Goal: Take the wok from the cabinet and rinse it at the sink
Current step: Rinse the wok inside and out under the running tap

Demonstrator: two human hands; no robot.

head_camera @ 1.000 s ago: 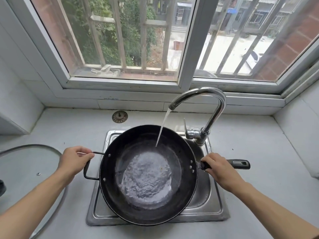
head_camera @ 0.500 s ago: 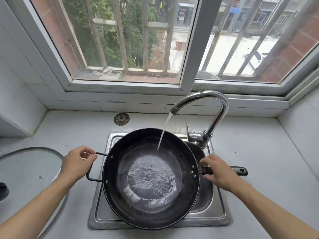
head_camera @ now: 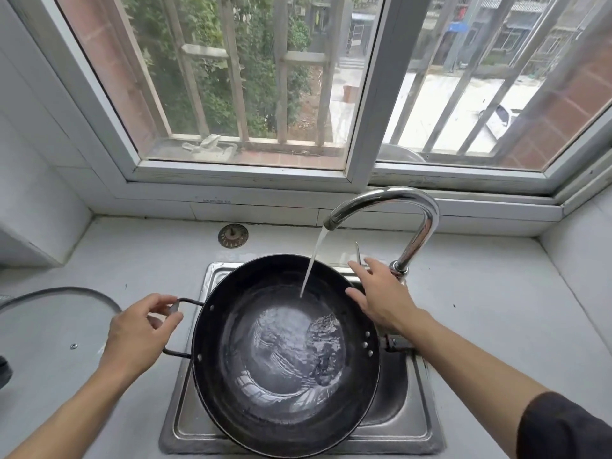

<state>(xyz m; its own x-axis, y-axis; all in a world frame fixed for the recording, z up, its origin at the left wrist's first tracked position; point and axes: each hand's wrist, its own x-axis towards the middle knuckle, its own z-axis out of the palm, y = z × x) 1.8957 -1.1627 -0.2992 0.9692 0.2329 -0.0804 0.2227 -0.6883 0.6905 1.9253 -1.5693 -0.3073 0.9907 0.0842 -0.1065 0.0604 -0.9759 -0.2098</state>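
Left hand clamped on loop handle of wok over sink. Right hand open, fingers spread, near faucet. Water streaming in.

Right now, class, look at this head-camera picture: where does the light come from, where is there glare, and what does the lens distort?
Head view: daylight enters through the window; bright reflections glint on the chrome faucet and on the rippling water in the wok; the wide-angle lens bends the window frame and countertop edges; the right hand looks slightly soft.
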